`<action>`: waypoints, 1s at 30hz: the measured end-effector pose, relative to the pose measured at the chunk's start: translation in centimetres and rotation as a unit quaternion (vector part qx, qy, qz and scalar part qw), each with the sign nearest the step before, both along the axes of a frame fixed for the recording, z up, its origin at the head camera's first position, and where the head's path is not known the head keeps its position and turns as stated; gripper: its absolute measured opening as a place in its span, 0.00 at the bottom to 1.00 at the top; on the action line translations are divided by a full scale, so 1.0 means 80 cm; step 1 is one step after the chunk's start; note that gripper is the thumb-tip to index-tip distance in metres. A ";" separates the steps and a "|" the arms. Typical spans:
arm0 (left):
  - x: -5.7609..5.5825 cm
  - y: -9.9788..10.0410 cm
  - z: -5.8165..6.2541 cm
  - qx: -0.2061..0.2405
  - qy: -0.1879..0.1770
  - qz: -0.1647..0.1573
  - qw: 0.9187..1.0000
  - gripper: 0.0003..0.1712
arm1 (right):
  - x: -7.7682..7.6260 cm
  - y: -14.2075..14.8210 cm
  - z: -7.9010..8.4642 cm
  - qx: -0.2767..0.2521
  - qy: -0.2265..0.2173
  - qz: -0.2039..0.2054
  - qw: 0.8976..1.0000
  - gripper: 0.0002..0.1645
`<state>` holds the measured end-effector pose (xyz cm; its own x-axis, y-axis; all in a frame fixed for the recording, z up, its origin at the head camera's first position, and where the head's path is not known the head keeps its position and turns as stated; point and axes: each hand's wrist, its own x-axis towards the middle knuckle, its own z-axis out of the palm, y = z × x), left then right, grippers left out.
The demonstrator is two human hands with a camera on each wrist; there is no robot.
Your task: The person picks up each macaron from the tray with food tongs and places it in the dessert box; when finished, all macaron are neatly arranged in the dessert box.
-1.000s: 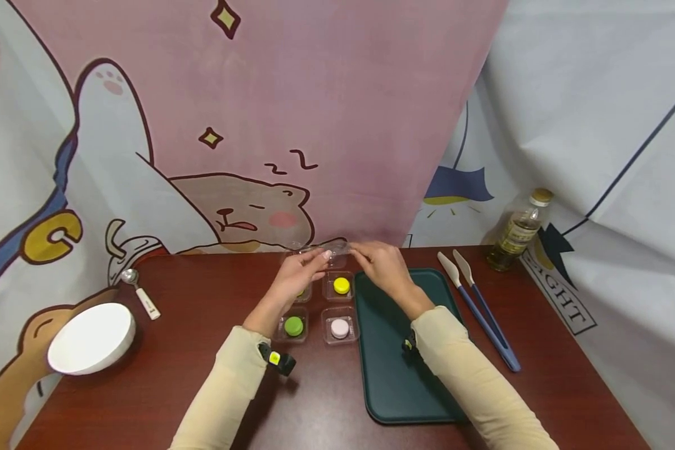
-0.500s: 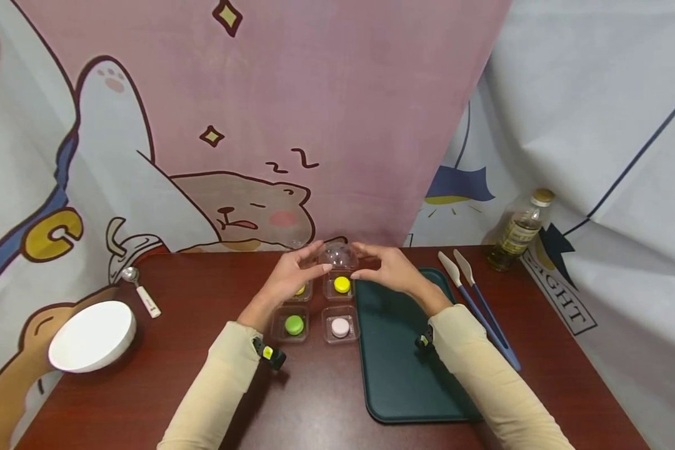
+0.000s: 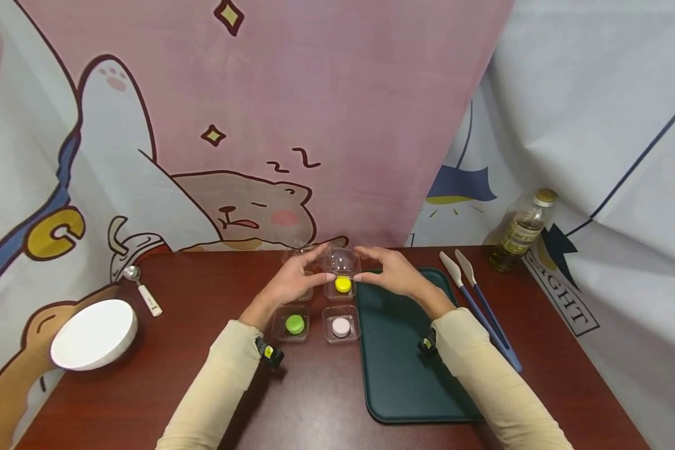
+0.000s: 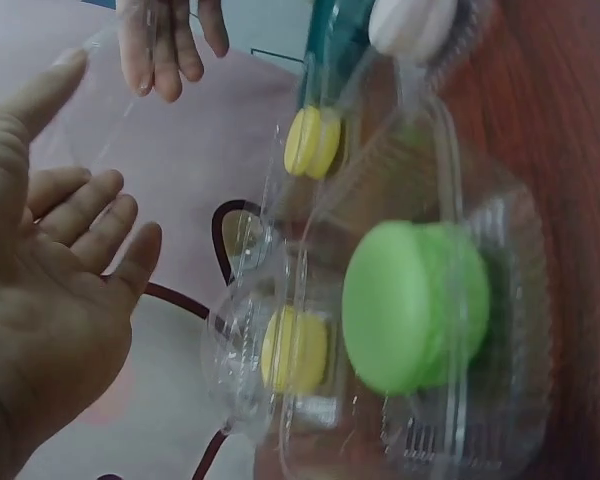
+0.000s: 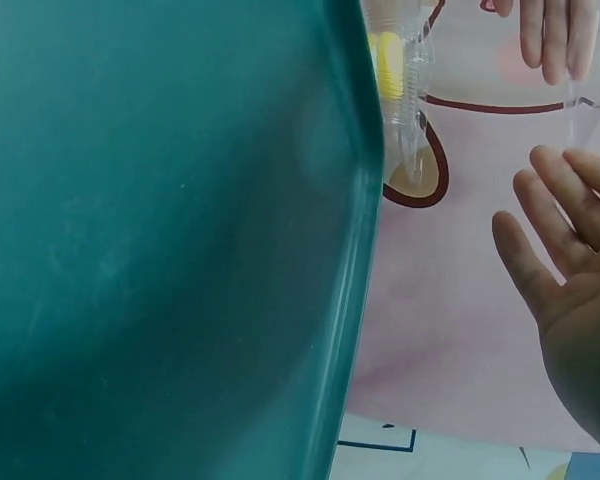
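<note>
Held: lid (image 3: 341, 261), between left hand (image 3: 292, 281) and right hand (image 3: 399, 275), fingers spread | 12 o'clock of right yellow macaron (image 3: 343, 285) | Remaining, it seems: fitting; green macaron (image 3: 295, 324), pink macaron (image 3: 341, 327) look lidless

My head feed is bright, with a pale sheen on the table (image 3: 312, 387) at six o'clock. My wrist feeds look softer: glints streak the clear box (image 4: 522, 320) at four, and shadow darkens the tray (image 5: 170, 250) at nine.

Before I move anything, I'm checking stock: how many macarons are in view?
4: green macaron front left, pale pink macaron front right, yellow macaron behind the pink, second yellow macaron behind the green (left wrist view). More may be hidden.
</note>
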<state>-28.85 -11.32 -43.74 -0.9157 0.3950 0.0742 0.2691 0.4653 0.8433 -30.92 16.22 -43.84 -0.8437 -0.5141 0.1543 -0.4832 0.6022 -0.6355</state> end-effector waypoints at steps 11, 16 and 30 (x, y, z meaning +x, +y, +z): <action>-0.002 -0.002 -0.002 -0.112 0.039 -0.009 0.993 0.46 | -0.004 -0.008 -0.011 0.037 0.006 0.002 0.999 0.46; -0.009 0.000 -0.003 -0.170 0.076 -0.017 0.982 0.46 | -0.006 -0.012 -0.016 0.055 0.017 -0.006 0.998 0.46; -0.018 0.006 -0.012 -0.296 0.088 -0.031 0.951 0.45 | -0.007 -0.020 -0.032 0.101 0.034 -0.009 0.994 0.45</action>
